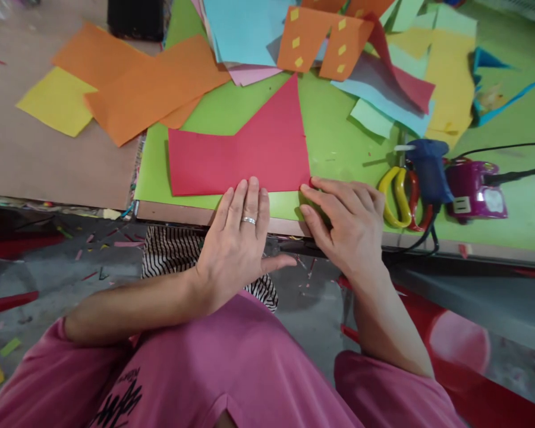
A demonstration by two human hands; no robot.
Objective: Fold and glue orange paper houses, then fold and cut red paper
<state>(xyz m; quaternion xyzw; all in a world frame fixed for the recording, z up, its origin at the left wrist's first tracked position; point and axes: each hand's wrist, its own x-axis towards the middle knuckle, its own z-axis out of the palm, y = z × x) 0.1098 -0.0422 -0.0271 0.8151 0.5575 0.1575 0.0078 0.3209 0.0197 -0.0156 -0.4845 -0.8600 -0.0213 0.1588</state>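
Note:
A red sheet of paper (pixel 249 157) lies folded on the green tabletop near its front edge, with one pointed flap rising toward the back. My left hand (pixel 238 238) lies flat, its fingertips pressing on the paper's lower folded edge and its thumb stretched out to the right. At the paper's lower right corner, my right hand (pixel 345 220) touches the edge with its fingertips. Its fingers are apart and bent a little, and nothing shows between them.
Scissors with yellow and red handles (pixel 396 196), a blue glue gun (pixel 430 169) and a purple corded device (pixel 475 190) lie to the right. Orange sheets (pixel 156 83) and a yellow sheet (pixel 60 101) are at left. Orange cut pieces with yellow diamonds (pixel 303 38) lie behind.

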